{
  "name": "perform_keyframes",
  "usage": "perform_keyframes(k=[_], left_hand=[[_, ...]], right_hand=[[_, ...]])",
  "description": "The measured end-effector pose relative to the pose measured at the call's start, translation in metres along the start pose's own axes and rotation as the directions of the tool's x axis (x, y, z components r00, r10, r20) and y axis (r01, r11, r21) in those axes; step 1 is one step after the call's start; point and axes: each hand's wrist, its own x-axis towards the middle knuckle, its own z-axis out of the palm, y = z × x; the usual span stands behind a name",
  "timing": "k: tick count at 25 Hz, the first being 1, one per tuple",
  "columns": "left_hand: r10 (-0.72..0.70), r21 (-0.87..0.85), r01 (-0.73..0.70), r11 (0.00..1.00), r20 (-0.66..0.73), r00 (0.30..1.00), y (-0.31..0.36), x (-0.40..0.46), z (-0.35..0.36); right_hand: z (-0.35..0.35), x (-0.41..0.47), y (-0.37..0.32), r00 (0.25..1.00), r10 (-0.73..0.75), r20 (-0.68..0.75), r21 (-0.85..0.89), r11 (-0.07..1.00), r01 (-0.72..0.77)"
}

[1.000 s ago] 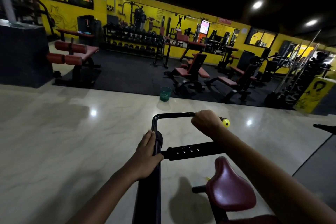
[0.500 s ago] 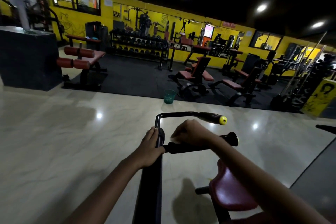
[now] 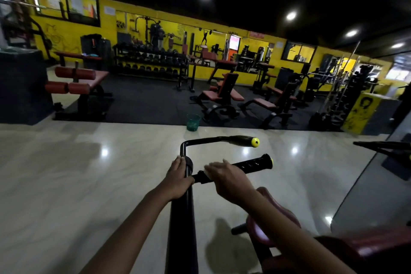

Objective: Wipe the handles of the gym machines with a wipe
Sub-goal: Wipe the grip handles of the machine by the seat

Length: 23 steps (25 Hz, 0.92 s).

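A black gym machine stands in front of me with an upright post [image 3: 182, 218] and two handles sticking out to the right. The upper handle [image 3: 235, 140] ends in a yellow cap and is bare. My right hand [image 3: 231, 181] lies over the inner end of the lower handle [image 3: 251, 163], and a pale edge of the wipe [image 3: 206, 168] shows at its fingertips. The hand is motion-blurred. My left hand [image 3: 178, 179] grips the post just left of the lower handle's joint.
A maroon seat [image 3: 260, 229] sits below my right forearm. A green bin [image 3: 193, 122] stands on the pale floor ahead. Beyond it are benches [image 3: 224, 93] and a dumbbell rack [image 3: 151, 60]. Another black machine part [image 3: 382, 147] juts in at the right.
My right hand left the upper handle's grip, dropped to the lower handle and slid inward towards the post. My left hand stayed on the post.
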Motion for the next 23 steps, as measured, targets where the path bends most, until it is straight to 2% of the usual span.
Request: perform_keyframes(k=[4, 8, 10, 13, 18, 19, 22, 23], left_hand=[[0.0, 0.011, 0.0, 1.0, 0.012, 1.0, -0.003, -0.001, 0.001], [0.007, -0.005, -0.007, 1.0, 0.006, 1.0, -0.003, -0.001, 0.003], [0.01, -0.003, -0.01, 1.0, 0.003, 1.0, -0.005, 0.0, 0.003], [0.015, -0.003, -0.015, 1.0, 0.01, 1.0, -0.005, 0.0, 0.003], [0.01, -0.019, -0.01, 1.0, 0.008, 1.0, -0.006, -0.002, 0.003], [0.012, -0.017, -0.011, 1.0, 0.011, 1.0, -0.006, -0.002, 0.003], [0.013, -0.007, -0.013, 1.0, 0.009, 1.0, -0.005, -0.003, 0.002], [0.013, -0.004, -0.013, 1.0, 0.009, 1.0, -0.004, -0.004, 0.002]], right_hand=[[-0.001, -0.023, 0.006, 0.996, -0.079, -0.029, -0.1, 0.992, 0.076], [-0.005, -0.019, 0.015, 0.984, 0.171, -0.039, -0.078, 0.982, -0.174], [0.003, -0.018, 0.0, 0.99, 0.127, -0.058, -0.156, 0.978, -0.135], [-0.001, -0.04, 0.015, 0.995, -0.048, -0.089, -0.195, 0.98, 0.03], [0.0, -0.038, 0.028, 0.965, 0.139, -0.221, -0.205, 0.961, -0.185], [0.007, -0.038, 0.022, 0.969, 0.117, -0.216, -0.227, 0.959, -0.167], [0.002, -0.056, 0.029, 0.987, -0.094, -0.128, -0.294, 0.954, 0.053], [-0.004, -0.061, 0.038, 0.988, -0.1, -0.121, -0.297, 0.953, 0.06]])
